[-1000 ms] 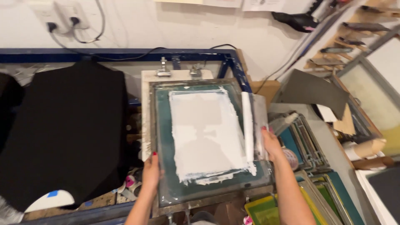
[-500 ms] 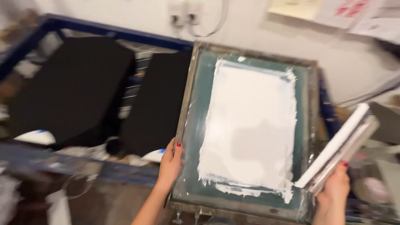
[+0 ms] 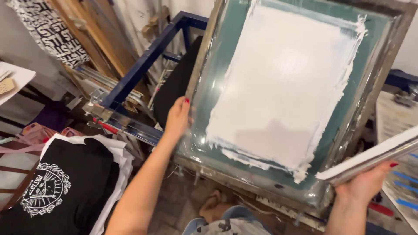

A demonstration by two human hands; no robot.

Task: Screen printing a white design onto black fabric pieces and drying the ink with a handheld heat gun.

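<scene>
A screen-printing frame (image 3: 348,130) fills the middle and right, tilted up, its green mesh (image 3: 217,69) thickly coated with white ink (image 3: 283,82). My left hand (image 3: 177,117) grips the frame's left edge, thumb on the mesh side. My right hand (image 3: 363,185) at the lower right holds a long squeegee (image 3: 370,156) smeared with white ink, angled up toward the right edge. A black garment (image 3: 172,89) lies on a platen behind the frame's left edge.
A blue metal press arm (image 3: 143,61) runs diagonally at upper left. A black shirt with a white print (image 3: 56,187) lies on white cloth at lower left. Wooden frames (image 3: 93,39) lean at the back. A taped surface (image 3: 398,126) sits at right.
The frame has swung up from flat on the press and now fills the view. My right hand went from the frame's edge to holding the squeegee. The view turned left.
</scene>
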